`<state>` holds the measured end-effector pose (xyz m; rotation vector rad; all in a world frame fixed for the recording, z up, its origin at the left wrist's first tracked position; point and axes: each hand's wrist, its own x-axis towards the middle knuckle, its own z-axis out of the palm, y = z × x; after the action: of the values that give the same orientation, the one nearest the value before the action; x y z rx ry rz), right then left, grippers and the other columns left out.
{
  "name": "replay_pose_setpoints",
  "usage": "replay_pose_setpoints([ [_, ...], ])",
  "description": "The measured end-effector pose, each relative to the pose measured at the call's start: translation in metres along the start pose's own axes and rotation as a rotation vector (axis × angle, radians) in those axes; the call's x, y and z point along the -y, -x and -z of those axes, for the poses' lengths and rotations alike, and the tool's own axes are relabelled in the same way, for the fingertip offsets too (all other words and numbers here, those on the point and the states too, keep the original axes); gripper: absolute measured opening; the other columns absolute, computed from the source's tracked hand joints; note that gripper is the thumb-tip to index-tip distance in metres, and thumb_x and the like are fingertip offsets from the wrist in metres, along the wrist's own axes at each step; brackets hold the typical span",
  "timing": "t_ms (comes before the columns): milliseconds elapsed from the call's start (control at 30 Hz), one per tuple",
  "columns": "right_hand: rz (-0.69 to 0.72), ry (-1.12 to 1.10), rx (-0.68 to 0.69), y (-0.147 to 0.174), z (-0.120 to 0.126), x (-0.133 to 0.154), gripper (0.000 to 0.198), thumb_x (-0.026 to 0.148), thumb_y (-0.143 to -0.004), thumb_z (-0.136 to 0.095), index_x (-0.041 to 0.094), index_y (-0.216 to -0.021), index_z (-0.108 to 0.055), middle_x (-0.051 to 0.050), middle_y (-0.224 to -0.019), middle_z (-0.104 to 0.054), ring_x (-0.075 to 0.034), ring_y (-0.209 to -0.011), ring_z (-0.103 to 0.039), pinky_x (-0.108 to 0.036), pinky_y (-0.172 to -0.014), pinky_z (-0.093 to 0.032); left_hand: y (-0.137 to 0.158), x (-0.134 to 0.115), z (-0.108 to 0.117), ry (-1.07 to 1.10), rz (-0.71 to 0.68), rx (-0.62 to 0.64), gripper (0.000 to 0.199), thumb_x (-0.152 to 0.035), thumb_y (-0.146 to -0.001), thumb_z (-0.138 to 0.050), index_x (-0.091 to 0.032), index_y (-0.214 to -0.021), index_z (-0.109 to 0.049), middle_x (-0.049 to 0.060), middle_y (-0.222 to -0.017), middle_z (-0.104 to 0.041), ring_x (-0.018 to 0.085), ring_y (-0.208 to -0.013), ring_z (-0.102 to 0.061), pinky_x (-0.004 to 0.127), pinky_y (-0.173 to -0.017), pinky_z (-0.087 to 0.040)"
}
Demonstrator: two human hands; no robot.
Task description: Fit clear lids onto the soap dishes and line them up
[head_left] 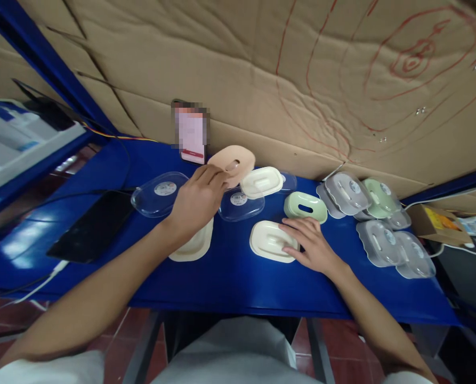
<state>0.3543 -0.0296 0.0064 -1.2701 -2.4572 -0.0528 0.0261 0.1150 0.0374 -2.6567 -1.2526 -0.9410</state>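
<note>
My left hand (201, 194) has its fingers closed on the near left edge of a peach oval soap dish piece (243, 157) with a slot in its middle. Below that wrist, partly covered by it, lies a cream tray (195, 248). My right hand (313, 242) grips the right end of a cream soap dish piece (264, 242), thumb on top and fingers along its far side. Just beyond those fingers sits a light green slotted piece (305, 207). Another cream piece (261, 182) lies beside the peach one, over clear lids.
Clear lids with round stickers (153, 194) (241, 210) lie around the left hand. Several lidded soap boxes (376, 242) are grouped at the right. A phone (192, 138) leans on the cardboard wall; a black tablet (91, 226) and cables lie left. A small carton (433, 226) stands far right.
</note>
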Motion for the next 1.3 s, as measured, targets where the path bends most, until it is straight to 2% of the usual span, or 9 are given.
replay_pose_setpoints([
  [200,0.068,-0.082,0.02,-0.005,0.002,0.009,0.053,0.056,-0.103,-0.068,0.021,-0.143,-0.064,-0.015,-0.138,-0.073,-0.03,-0.128,-0.069,-0.049,-0.109,-0.051,0.01,-0.029,0.014,0.201,-0.243,-0.073,0.022,-0.019,-0.109,-0.056,-0.019,-0.129,-0.064,0.012,-0.13,-0.072,0.026,-0.13,-0.068,0.044,-0.115,-0.057],
  [300,0.115,-0.083,-0.253,0.002,0.015,0.007,0.019,0.041,-0.105,-0.066,0.026,-0.113,-0.074,-0.005,-0.098,-0.081,-0.022,-0.091,-0.077,-0.041,-0.085,-0.058,0.018,-0.038,0.011,0.284,-0.389,-0.009,0.024,-0.015,-0.107,-0.058,-0.017,-0.13,-0.063,0.013,-0.132,-0.071,0.026,-0.134,-0.066,0.043,-0.117,-0.057],
  [400,-0.005,-0.012,-0.539,0.012,0.028,0.004,0.018,0.042,-0.105,-0.062,0.029,-0.106,-0.074,-0.004,-0.084,-0.076,-0.023,-0.08,-0.074,-0.043,-0.077,-0.057,0.027,-0.046,0.003,0.341,-0.567,0.121,0.031,-0.003,-0.103,-0.053,-0.017,-0.128,-0.065,0.012,-0.134,-0.072,0.025,-0.14,-0.063,0.041,-0.119,-0.056],
  [500,0.002,-0.001,-0.32,0.013,0.032,0.009,0.043,0.058,-0.099,-0.07,0.027,-0.128,-0.073,-0.01,-0.112,-0.079,-0.029,-0.104,-0.075,-0.048,-0.091,-0.057,0.035,-0.052,-0.006,0.391,-0.647,0.237,0.035,0.002,-0.099,-0.05,-0.017,-0.123,-0.067,0.012,-0.131,-0.073,0.025,-0.14,-0.064,0.039,-0.116,-0.058],
  [600,0.06,0.0,-0.001,0.007,0.024,0.019,0.055,0.056,-0.1,-0.071,0.026,-0.146,-0.066,-0.011,-0.134,-0.076,-0.029,-0.123,-0.071,-0.046,-0.105,-0.052,0.037,-0.053,-0.013,0.43,-0.631,0.292,0.031,-0.002,-0.099,-0.054,-0.015,-0.123,-0.067,0.015,-0.133,-0.072,0.027,-0.138,-0.065,0.04,-0.113,-0.059],
  [700,0.091,0.033,0.117,0.0,0.013,0.026,0.046,0.045,-0.108,-0.063,0.025,-0.149,-0.064,-0.01,-0.141,-0.074,-0.027,-0.13,-0.068,-0.044,-0.108,-0.05,0.036,-0.049,-0.018,0.458,-0.61,0.288,0.023,-0.011,-0.101,-0.057,-0.014,-0.122,-0.067,0.016,-0.13,-0.072,0.027,-0.135,-0.066,0.041,-0.115,-0.058],
  [1000,0.117,0.019,0.136,-0.001,-0.003,0.027,0.044,0.038,-0.11,-0.06,0.021,-0.15,-0.062,-0.012,-0.153,-0.066,-0.029,-0.141,-0.061,-0.048,-0.116,-0.049,0.033,-0.043,-0.017,0.334,-0.646,0.277,0.014,-0.025,-0.102,-0.064,-0.016,-0.111,-0.069,0.012,-0.118,-0.074,0.027,-0.119,-0.07,0.043,-0.107,-0.059],
  [1133,0.099,-0.118,0.093,-0.001,-0.004,0.02,0.048,0.038,-0.11,-0.059,0.025,-0.156,-0.055,-0.012,-0.154,-0.064,-0.029,-0.148,-0.056,-0.051,-0.12,-0.047,0.026,-0.035,-0.012,0.182,-0.414,0.217,0.027,-0.027,-0.104,-0.059,-0.018,-0.127,-0.068,0.018,-0.14,-0.067,0.034,-0.132,-0.065,0.052,-0.111,-0.055],
  [1300,-0.019,-0.092,0.032,0.003,-0.002,0.014,0.057,0.044,-0.105,-0.069,0.029,-0.157,-0.052,-0.013,-0.147,-0.068,-0.031,-0.137,-0.064,-0.052,-0.114,-0.052,0.024,-0.027,-0.016,-0.003,-0.193,0.272,0.047,-0.019,-0.102,-0.061,-0.016,-0.149,-0.057,0.024,-0.158,-0.055,0.043,-0.15,-0.052,0.062,-0.119,-0.048],
])
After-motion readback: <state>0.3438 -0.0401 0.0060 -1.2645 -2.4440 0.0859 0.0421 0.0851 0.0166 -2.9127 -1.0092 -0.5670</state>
